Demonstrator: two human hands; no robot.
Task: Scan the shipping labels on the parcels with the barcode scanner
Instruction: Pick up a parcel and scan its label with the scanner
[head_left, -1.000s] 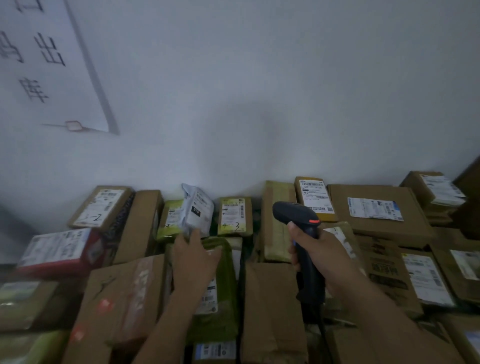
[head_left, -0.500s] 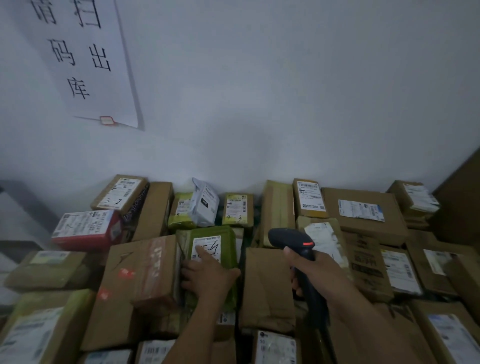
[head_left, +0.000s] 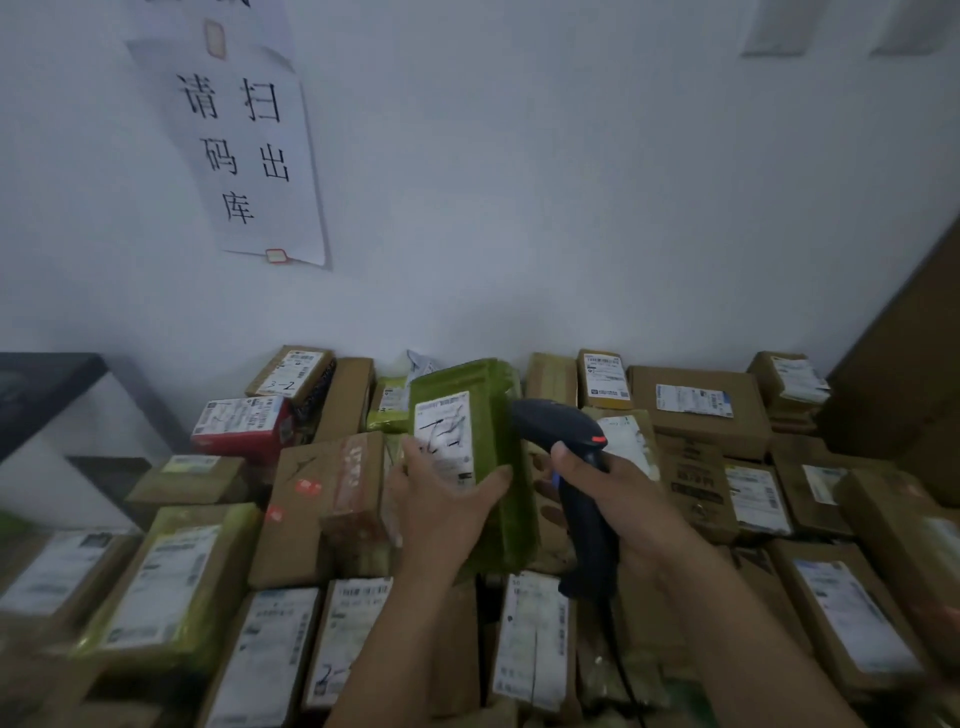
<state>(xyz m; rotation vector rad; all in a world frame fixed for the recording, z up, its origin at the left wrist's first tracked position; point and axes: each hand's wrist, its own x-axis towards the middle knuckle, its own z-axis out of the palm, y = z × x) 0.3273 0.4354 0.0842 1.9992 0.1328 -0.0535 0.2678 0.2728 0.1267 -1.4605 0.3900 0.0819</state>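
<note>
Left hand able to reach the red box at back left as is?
Probably not yet: the left hand grips the green parcel, raised beside the scanner. The red box itself lies uncovered, with nothing on it.

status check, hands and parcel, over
Left hand grips green parcel, label facing camera. Right hand grips scanner beside it. Left fingers overlap label's lower edge.

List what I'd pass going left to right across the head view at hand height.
Red box → brown box with red stickers → green parcel, gripped by the left hand → barcode scanner, gripped by the right hand → brown box with a white label.
</note>
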